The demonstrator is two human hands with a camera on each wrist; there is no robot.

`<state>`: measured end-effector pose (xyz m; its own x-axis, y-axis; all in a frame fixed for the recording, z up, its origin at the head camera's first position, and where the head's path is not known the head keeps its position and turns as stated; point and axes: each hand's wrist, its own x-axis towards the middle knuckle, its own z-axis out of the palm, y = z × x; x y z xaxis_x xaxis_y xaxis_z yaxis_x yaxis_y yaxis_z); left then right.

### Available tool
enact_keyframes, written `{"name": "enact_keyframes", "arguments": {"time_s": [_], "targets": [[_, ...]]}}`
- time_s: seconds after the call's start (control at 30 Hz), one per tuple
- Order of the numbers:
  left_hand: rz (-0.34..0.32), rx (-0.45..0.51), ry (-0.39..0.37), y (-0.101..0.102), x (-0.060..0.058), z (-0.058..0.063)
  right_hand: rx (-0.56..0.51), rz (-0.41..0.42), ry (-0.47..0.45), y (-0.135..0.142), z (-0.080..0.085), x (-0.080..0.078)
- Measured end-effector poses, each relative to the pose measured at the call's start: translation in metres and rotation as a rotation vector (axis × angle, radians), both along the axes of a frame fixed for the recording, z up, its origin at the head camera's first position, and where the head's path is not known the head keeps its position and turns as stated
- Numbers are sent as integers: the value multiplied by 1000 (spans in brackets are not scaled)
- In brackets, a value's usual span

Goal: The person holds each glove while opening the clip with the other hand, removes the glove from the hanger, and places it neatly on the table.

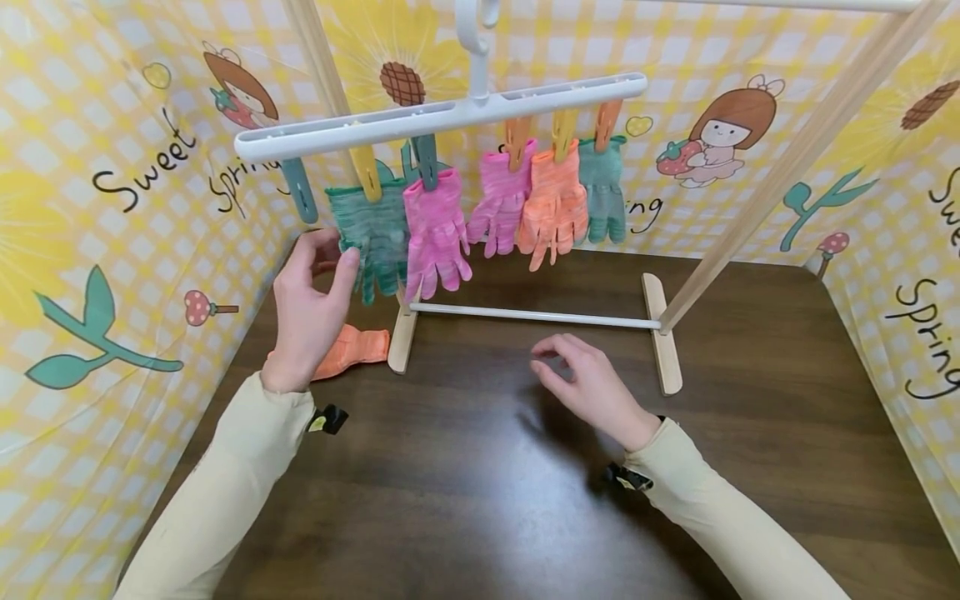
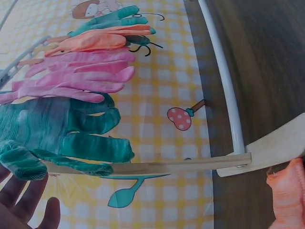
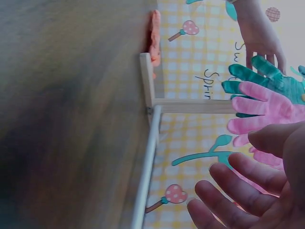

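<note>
My left hand point(image 1: 306, 312) is raised beside a green knit glove point(image 1: 375, 233), its thumb tip overlapping the glove's edge in the head view. In the left wrist view, those fingers point(image 2: 24, 202) lie loose just under the glove's thumb. A yellow clothespin point(image 1: 365, 173) clips that glove to a white hanger point(image 1: 442, 117). Next to it hangs a pink glove point(image 1: 437, 233) from a teal clothespin point(image 1: 426, 158). Another teal clothespin point(image 1: 300, 190) dangles without a glove above my left hand. Over the table, my right hand point(image 1: 596, 392) holds nothing, fingers loosely bent.
On the hanger's right half hang a pink glove point(image 1: 501, 200), an orange glove point(image 1: 555, 208) and a green glove point(image 1: 602, 192). An orange glove point(image 1: 360, 350) lies on the table behind my left wrist. A wooden rack post point(image 1: 780, 175) and white crossbar point(image 1: 532, 316) stand behind.
</note>
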<state>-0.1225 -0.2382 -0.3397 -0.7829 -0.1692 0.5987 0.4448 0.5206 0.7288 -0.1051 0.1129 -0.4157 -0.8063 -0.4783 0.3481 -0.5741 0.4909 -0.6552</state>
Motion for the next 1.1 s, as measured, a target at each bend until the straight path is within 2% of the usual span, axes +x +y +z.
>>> {"name": "enact_keyframes", "arguments": {"time_s": [0.17, 0.43, 0.87, 1.1], "targets": [[-34, 26, 7, 3, -2, 2, -10, 3, 18, -4, 14, -4], [-35, 33, 32, 11, -1, 5, -28, 14, 58, -15, 33, -11], [-37, 48, 44, 20, 0, 8, -136, 104, 106, -45, 80, -20], [-50, 41, 89, 24, -1, 6, -184, 150, 161, -67, 103, -24]]}}
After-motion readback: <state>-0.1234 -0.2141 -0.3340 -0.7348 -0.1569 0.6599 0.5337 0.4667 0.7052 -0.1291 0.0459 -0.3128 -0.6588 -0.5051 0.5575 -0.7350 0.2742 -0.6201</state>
